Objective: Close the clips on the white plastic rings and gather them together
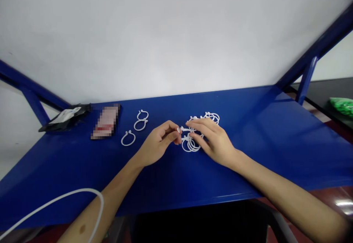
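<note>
My left hand [158, 140] is closed in a pinch on the end of a white plastic ring, left of a pile. My right hand [216, 140] reaches over the pile of white plastic rings [191, 146], thumb and fingers apart around a ring; its palm hides part of the pile. More rings [213, 117] show beyond its knuckles. Farther left, a single open ring [128, 138] lies on the blue table [165, 187]. Behind it rest two touching rings [141, 120], each with small knobs at its gap.
A black plastic package [66, 117] with a white label lies at the back left, beside a blurred-out flat item [106, 121]. A white cable [82, 190] loops over my left forearm. Blue frame bars [306, 81] flank the white back panel [176, 37].
</note>
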`<state>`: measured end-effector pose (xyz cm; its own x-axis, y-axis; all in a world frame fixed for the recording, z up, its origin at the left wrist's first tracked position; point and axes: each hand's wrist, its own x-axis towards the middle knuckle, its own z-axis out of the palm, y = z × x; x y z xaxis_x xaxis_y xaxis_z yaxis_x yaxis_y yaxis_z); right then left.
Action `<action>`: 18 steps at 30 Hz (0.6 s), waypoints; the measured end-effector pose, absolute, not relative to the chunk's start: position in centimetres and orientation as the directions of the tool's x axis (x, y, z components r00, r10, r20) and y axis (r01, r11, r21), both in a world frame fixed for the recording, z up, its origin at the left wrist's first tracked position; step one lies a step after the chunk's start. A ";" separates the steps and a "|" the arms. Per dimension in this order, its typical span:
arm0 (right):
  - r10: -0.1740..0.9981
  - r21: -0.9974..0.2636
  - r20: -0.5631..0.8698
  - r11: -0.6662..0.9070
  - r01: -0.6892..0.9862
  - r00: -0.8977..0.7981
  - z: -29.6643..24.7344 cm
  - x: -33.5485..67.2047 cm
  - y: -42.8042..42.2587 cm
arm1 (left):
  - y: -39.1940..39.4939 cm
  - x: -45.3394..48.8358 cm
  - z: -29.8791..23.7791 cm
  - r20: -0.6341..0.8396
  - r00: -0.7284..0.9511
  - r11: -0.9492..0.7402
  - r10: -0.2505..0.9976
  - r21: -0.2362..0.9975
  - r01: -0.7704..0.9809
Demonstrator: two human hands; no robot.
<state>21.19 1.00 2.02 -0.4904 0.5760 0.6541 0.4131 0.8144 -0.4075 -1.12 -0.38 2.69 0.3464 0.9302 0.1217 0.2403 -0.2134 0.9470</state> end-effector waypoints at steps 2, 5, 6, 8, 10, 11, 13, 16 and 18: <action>0.608 -0.489 0.635 0.794 0.360 -0.478 1.8 20.9 0.6 | -0.8 -0.5 2.6 0.119 0.341 -0.194 0.933 0.961 0.196; 0.650 -0.566 0.597 0.756 0.328 -0.470 1.7 20.7 0.4 | -1.3 0.1 2.4 0.154 0.296 -0.236 0.943 0.935 0.264; 0.655 -0.570 0.593 0.752 0.331 -0.468 1.7 20.7 0.3 | -1.4 0.3 2.4 0.191 0.281 -0.279 0.940 0.906 0.318; 0.655 -0.565 0.589 0.752 0.339 -0.472 1.7 20.7 0.2 | -1.6 0.4 2.5 0.293 0.270 -0.387 0.917 0.815 0.432; 0.641 -0.547 0.591 0.765 0.340 -0.490 1.7 20.8 0.1 | -1.8 0.5 2.4 0.394 0.282 -0.484 0.875 0.716 0.503; 0.627 -0.531 0.592 0.776 0.340 -0.507 1.7 20.8 0.1 | -1.8 0.6 2.3 0.433 0.291 -0.520 0.853 0.675 0.523; 0.590 -0.478 0.595 0.806 0.350 -0.545 1.6 20.9 0.0 | -1.9 0.6 2.0 0.488 0.311 -0.574 0.815 0.610 0.546; 0.543 -0.382 0.582 0.840 0.385 -0.606 1.4 21.0 -0.1 | -1.9 0.7 1.2 0.542 0.359 -0.639 0.760 0.519 0.568; 0.519 -0.330 0.580 0.854 0.401 -0.627 1.3 21.0 -0.1 | -1.8 0.7 0.9 0.563 0.396 -0.672 0.726 0.456 0.584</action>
<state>21.00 -0.09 1.33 -0.6273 0.5193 0.5804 0.4015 0.8542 -0.3304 0.67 -1.76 0.94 0.3955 0.7260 0.5626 0.5837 -0.6716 0.4563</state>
